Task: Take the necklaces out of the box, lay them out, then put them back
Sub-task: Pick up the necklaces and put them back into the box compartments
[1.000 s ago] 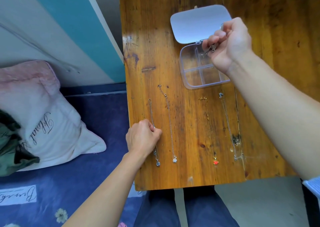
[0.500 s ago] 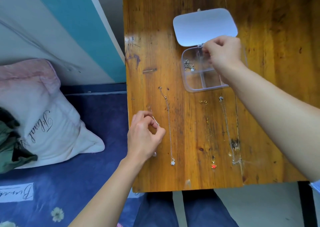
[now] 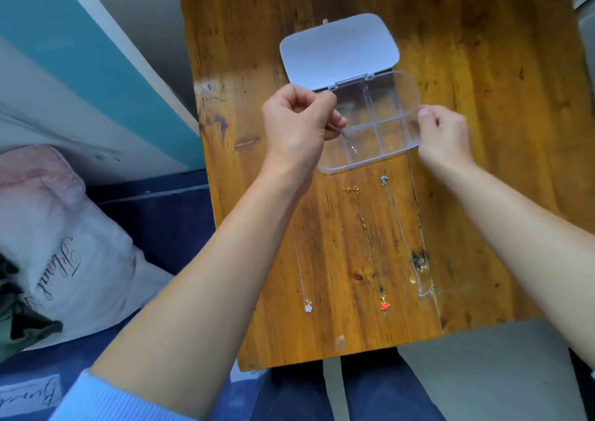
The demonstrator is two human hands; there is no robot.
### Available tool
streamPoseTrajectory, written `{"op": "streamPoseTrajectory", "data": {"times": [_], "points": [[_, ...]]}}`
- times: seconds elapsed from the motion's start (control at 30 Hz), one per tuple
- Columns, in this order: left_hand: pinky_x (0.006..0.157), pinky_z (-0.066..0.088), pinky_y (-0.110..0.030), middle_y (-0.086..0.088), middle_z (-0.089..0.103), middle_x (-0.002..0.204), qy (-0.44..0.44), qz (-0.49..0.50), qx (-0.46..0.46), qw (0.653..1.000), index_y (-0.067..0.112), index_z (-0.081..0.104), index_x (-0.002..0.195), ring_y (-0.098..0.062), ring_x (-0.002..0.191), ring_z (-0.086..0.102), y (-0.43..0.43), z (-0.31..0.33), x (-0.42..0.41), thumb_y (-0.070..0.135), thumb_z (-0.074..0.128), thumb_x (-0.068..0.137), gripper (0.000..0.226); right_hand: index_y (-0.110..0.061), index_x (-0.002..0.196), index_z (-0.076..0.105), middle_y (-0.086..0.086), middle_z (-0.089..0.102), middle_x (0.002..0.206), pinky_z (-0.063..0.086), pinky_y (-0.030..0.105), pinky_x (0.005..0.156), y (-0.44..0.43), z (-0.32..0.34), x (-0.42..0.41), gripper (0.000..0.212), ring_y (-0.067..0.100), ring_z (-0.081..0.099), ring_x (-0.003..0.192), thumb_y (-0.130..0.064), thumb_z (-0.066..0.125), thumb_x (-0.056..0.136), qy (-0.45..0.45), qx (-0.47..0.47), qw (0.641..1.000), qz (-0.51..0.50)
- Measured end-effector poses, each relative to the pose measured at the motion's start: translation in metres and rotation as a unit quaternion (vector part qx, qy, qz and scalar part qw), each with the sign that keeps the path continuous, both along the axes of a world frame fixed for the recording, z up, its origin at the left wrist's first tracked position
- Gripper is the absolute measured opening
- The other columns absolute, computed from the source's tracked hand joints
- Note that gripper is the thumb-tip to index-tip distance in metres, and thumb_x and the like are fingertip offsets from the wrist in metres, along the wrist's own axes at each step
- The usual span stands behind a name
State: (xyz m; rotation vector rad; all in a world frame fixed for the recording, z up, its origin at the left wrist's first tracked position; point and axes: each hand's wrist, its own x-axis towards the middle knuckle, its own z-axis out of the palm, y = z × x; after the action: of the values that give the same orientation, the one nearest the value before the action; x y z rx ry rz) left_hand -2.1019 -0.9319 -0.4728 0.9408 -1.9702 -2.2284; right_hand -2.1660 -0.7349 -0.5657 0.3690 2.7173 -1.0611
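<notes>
My left hand (image 3: 297,124) pinches a fine, limp necklace (image 3: 347,139) over the clear box (image 3: 399,111); my right hand (image 3: 442,134) grips its three o'clock rim. Best held near the clasp, I judge.

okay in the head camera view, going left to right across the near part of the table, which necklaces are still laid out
Silver necklace with a clear pendant → gold necklace with a red pendant → silver necklace with a bar-like pendant. All three lie stretched out on the wooden table, nearer than the clear box.
</notes>
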Motion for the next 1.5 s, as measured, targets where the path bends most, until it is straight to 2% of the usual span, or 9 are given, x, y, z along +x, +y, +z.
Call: {"op": "streamPoseTrajectory", "data": {"times": [0.1,0.27,0.47,0.77,0.9,1.07,1.27,1.43,1.5], "points": [[0.05,0.052,-0.024,-0.006,0.059,0.055,-0.047,0.013,-0.037,0.998,0.008,0.05,0.07,-0.017,0.055,0.064,-0.008,-0.016,-0.006,-0.004,0.054,0.08,0.016,0.003,0.099,0.066,0.025,0.067,0.105,0.047,0.044,0.084,-0.015,0.003,-0.002,0.038,0.039,0.058,0.101,-0.021,0.037,0.098,0.029,0.022,0.999,0.038],[0.06,0.051,-0.034,-0.016,0.064,0.062,-0.097,0.001,-0.119,0.988,0.01,0.05,0.07,-0.024,0.059,0.063,-0.022,-0.04,-0.001,0.001,0.055,0.076,0.012,-0.004,0.109,0.066,0.019,0.067,0.11,0.046,0.04,0.085,-0.025,0.011,-0.008,0.035,0.035,0.057,0.104,-0.023,0.037,0.101,0.041,0.034,0.996,0.077],[0.058,0.044,-0.03,0.001,0.06,0.062,-0.042,-0.123,-0.32,0.938,0.017,0.054,0.065,-0.015,0.06,0.052,-0.007,-0.044,-0.005,0.012,0.061,0.073,0.012,-0.008,0.112,0.066,0.017,0.068,0.111,0.045,0.038,0.083,-0.015,0.016,-0.016,0.034,0.036,0.057,0.104,-0.024,0.038,0.101,0.048,0.037,0.996,0.065],[0.073,0.045,-0.035,-0.011,0.064,0.091,0.045,-0.237,-0.45,0.86,0.005,0.066,0.084,-0.028,0.089,0.06,0.031,-0.049,-0.002,0.012,0.064,0.082,0.008,-0.014,0.117,0.063,0.011,0.066,0.113,0.046,0.037,0.089,0.055,0.012,0.047,0.032,0.025,0.061,0.103,-0.034,0.054,0.094,0.082,0.01,0.996,-0.02],[0.07,0.051,-0.039,-0.007,0.069,0.082,0.057,-0.215,-0.424,0.878,0.008,0.067,0.079,-0.024,0.079,0.063,0.055,-0.046,0.013,0.012,0.066,0.08,0.004,-0.022,0.097,0.069,0.0,0.069,0.091,0.047,0.033,0.07,0.067,0.006,0.098,0.019,0.02,0.062,0.081,-0.038,0.065,0.087,-0.011,0.036,0.999,0.032],[0.068,0.054,-0.038,0.005,0.064,0.067,-0.086,-0.235,-0.353,0.902,0.018,0.069,0.076,-0.022,0.07,0.064,0.083,-0.063,0.044,0.023,0.07,0.081,0.007,-0.027,0.076,0.069,-0.007,0.068,0.075,0.043,0.029,0.062,0.065,0.002,0.13,0.021,0.023,0.062,0.073,-0.047,0.07,0.081,-0.084,0.151,0.982,0.077],[0.068,0.046,-0.031,0.002,0.072,0.082,-0.207,-0.269,-0.356,0.87,0.024,0.066,0.078,-0.024,0.082,0.064,0.103,-0.086,0.057,0.047,0.073,0.077,0.025,-0.021,0.083,0.062,0.003,0.069,0.082,0.039,0.032,0.062,0.06,0.0,0.127,0.022,0.03,0.06,0.074,-0.037,0.052,0.093,-0.144,0.208,0.955,0.152],[0.072,0.045,-0.034,-0.001,0.067,0.092,-0.176,-0.309,-0.382,0.853,0.019,0.065,0.083,-0.026,0.086,0.063,0.108,-0.095,0.072,0.038,0.072,0.082,0.02,-0.018,0.078,0.06,-0.006,0.061,0.07,0.04,0.029,0.059,0.076,0.01,0.119,0.019,0.017,0.056,0.066,-0.028,0.056,0.093,-0.143,0.024,0.981,0.126],[0.073,0.045,-0.034,0.001,0.059,0.09,-0.166,-0.33,-0.374,0.851,0.016,0.066,0.085,-0.026,0.087,0.061,0.113,-0.097,0.08,0.031,0.07,0.085,0.016,-0.016,0.074,0.062,-0.004,0.065,0.092,0.04,0.018,0.066,0.085,0.018,0.116,0.017,0.009,0.056,0.076,-0.019,0.061,0.091,-0.099,-0.068,0.989,0.086]]}}
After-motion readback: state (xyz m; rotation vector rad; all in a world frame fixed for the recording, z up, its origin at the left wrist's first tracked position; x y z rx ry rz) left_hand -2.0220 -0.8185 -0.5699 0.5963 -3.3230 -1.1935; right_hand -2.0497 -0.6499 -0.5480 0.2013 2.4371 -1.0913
